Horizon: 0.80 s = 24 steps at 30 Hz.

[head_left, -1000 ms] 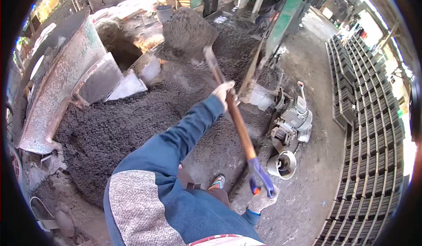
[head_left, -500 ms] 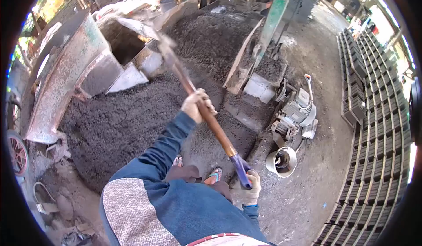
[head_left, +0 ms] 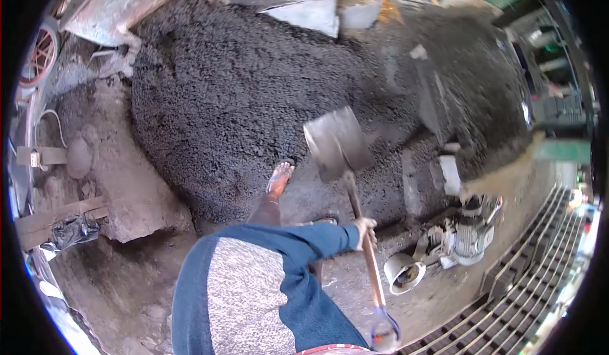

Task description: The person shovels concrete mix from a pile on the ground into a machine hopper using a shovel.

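Note:
A shovel [head_left: 374, 272] slants across the head view, its square grey metal blade [head_left: 338, 142] beside the edge of a dark, damp, grainy heap [head_left: 235, 95]. No load shows on the blade. My left hand [head_left: 365, 233] is gloved and wrapped round the middle of the wooden shaft. At the lower end, by the blue-purple handle, my right hand [head_left: 386, 342] is closed on the grip, partly cut off by the frame's bottom edge. My sandalled foot [head_left: 279, 178] stands at the heap's near edge.
A motor [head_left: 471, 241] and a whitish bucket [head_left: 404, 272] stand to the right. Beyond them are racks of dark blocks [head_left: 507, 291]. A second dark pile [head_left: 482, 82] lies behind boards. Rusty metal machinery [head_left: 127, 6] and a wheel [head_left: 39, 53] are at upper left.
The shovel blade has come down from the upper left toward me, beside the heap. Both hands have stayed on the shovel. My view has turned and tilted down, and my body leans forward.

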Tool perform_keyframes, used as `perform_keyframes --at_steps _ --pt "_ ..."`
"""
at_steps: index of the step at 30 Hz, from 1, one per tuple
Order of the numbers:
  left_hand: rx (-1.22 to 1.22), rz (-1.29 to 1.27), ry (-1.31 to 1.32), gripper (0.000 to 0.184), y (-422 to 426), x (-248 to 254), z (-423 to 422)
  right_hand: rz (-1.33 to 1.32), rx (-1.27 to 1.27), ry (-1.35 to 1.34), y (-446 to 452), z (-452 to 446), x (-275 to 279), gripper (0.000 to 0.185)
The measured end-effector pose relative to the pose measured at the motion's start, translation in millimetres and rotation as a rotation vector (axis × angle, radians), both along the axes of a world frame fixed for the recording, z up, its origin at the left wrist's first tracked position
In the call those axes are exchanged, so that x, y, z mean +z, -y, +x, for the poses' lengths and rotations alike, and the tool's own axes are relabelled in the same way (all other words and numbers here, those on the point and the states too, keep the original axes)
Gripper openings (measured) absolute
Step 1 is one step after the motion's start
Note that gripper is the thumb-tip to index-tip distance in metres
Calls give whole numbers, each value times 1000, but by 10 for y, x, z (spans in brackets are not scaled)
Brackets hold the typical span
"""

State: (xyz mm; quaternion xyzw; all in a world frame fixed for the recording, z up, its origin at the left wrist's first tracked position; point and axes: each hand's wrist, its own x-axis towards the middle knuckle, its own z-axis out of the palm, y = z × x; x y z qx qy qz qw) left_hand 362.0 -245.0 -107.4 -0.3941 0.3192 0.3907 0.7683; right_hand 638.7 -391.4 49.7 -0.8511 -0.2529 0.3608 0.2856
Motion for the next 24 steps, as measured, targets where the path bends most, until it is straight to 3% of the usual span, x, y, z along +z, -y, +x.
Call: perform_keyframes --at_steps 2,4,6,7,8,9,10,12,14,15,18,19,22,23,24 --pt "175 -29 82 10 -142 -141 105 10 142 1 -623 -571 243 14" --pt "273 -19 -6 11 -266 -229 -421 30 288 -39 -1183 -1329 348 14" --pt "434 95 -187 12 -289 -835 -1485 25 410 -120 -1586 -2244 210 14" --pt "461 67 -336 13 -104 -1088 -2501 6 446 -168 -1689 -2699 61 15" --pt "478 21 -457 15 157 -1168 -3534 -21 474 -209 -1723 -3070 -217 16" --pt "479 -44 -540 19 441 -1223 -4528 27 528 -294 -1734 -3175 -1223 6" --pt "474 -110 -569 24 689 -1233 -5144 152 677 -257 -1574 -3512 -1589 7" --pt "477 -182 -726 20 890 -1117 -5109 11 440 -404 -1253 -3859 -1162 8" --pt "452 -235 -668 19 1108 -1237 -4852 -18 527 -338 -1070 -3679 -1100 8" --pt "441 -255 -648 19 1149 -1257 -4793 69 627 -183 -957 -3425 -1459 10" --pt "369 -333 -575 27 1429 -1249 -4392 -29 495 -282 -618 -3021 -1446 7" --pt "361 -325 -557 28 1559 -1282 -4241 -196 297 -503 -502 -2817 -1450 3" --pt "318 -330 -592 28 1845 -1249 -3738 -218 176 -483 -87 -2291 -1425 6" --pt "292 -362 -607 29 1880 -1131 -3580 -222 270 -482 50 -2032 -1447 5" --pt "261 -388 -623 29 1909 -1031 -3402 -223 245 -423 138 -1982 -1174 2"
